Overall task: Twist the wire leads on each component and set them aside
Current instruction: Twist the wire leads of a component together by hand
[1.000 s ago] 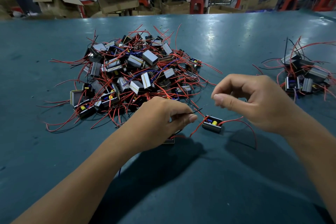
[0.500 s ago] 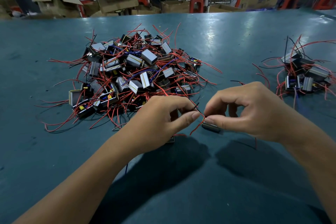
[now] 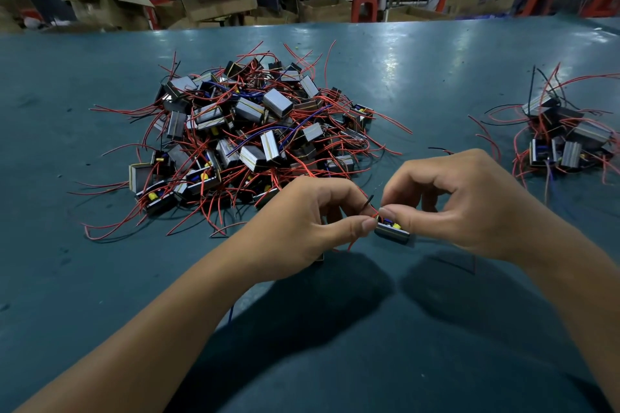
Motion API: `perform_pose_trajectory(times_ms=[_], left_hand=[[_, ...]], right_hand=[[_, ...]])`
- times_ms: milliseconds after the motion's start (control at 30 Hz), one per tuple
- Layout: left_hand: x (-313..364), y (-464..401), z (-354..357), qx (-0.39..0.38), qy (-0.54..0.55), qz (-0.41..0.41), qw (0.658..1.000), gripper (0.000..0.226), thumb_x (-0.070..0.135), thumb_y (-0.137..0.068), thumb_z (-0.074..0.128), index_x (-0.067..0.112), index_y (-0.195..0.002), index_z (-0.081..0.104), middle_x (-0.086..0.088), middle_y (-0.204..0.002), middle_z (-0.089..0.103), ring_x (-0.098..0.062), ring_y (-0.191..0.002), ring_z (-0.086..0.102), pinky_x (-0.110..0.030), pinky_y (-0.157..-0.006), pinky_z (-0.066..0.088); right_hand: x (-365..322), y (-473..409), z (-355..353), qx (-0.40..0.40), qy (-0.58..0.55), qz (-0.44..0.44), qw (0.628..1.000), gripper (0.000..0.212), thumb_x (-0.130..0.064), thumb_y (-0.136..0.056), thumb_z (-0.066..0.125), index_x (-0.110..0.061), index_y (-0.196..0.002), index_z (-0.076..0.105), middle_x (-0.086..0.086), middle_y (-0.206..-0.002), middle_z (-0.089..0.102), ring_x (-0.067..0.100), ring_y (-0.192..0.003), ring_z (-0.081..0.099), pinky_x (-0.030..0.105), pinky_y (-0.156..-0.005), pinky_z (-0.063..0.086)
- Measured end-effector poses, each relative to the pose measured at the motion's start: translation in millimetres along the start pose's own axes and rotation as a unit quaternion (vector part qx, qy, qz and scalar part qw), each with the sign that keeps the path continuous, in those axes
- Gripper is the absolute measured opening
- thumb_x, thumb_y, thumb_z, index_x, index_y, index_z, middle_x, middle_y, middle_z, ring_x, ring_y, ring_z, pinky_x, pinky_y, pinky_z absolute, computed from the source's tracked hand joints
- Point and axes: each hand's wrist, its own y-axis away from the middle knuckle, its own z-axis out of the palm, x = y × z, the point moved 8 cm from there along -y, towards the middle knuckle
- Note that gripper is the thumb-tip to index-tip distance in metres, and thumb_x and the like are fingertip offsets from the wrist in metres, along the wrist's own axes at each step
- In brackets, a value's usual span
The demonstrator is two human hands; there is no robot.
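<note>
Red, springy leads (image 3: 371,208) look pinched by both hands, left hand (image 3: 302,221) and right hand (image 3: 459,204), just above the light little component (image 3: 392,231), so grip near its body.

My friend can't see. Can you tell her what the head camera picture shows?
Two hands pinch thin wire leads together over a small component, the left hand beside the right hand. On the teal table lie a big pile and a small pile.

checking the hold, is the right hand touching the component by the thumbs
Touching. The head view shows the right hand with its thumb tip pressed on the top edge of the component, with no gap between them.
</note>
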Motion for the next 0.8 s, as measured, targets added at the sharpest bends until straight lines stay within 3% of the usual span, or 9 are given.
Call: perform_pose_trajectory(times_ms=[200, 400, 600, 800], left_hand=[[-2.0, -0.2, 1.2, -0.012, 0.016, -0.011, 1.000, 0.008, 0.025, -0.093, 0.070, 0.026, -0.086, 0.069, 0.006, -0.071, 0.064, -0.006, -0.064, 0.054, -0.024, -0.060, 0.045], [-0.5, 0.4, -1.4, -0.005, 0.013, -0.007, 1.000, 0.009, 0.026, -0.093, 0.070, 0.024, -0.085, 0.069, -0.008, -0.075, 0.067, -0.009, -0.065, 0.056, -0.027, -0.061, 0.047], [2.4, 2.0, -1.8, -0.025, 0.002, -0.005, 1.000, 0.008, 0.021, -0.093, 0.070, 0.021, -0.085, 0.068, 0.008, -0.067, 0.062, -0.005, -0.060, 0.053, -0.021, -0.056, 0.044], [4.4, 2.2, -4.5, -0.018, 0.025, -0.006, 1.000, 0.010, 0.018, -0.093, 0.069, 0.015, -0.084, 0.067, 0.007, -0.067, 0.060, -0.007, -0.060, 0.050, -0.019, -0.056, 0.044]], right_hand=[[2.9, 0.5, 4.3, -0.021, 0.016, 0.008, 1.000, 0.002, -0.027, -0.081, 0.072, -0.027, -0.081, 0.069, -0.016, -0.070, 0.067, 0.014, -0.062, 0.062, 0.035, -0.056, 0.049], [2.2, 0.3, 2.4, -0.026, 0.009, 0.006, 1.000, 0.007, -0.020, -0.081, 0.067, -0.026, -0.077, 0.066, -0.013, -0.067, 0.065, 0.016, -0.061, 0.060, 0.034, -0.057, 0.048], [1.0, 0.1, 6.8, -0.027, 0.000, 0.010, 1.000, 0.012, -0.017, -0.078, 0.064, -0.028, -0.074, 0.059, -0.012, -0.063, 0.060, 0.014, -0.058, 0.055, 0.030, -0.056, 0.046], [7.5, -0.2, 2.4, -0.003, -0.017, 0.030, 0.999, 0.011, -0.021, -0.080, 0.064, -0.029, -0.074, 0.059, -0.011, -0.063, 0.059, 0.017, -0.055, 0.053, 0.033, -0.056, 0.046]])
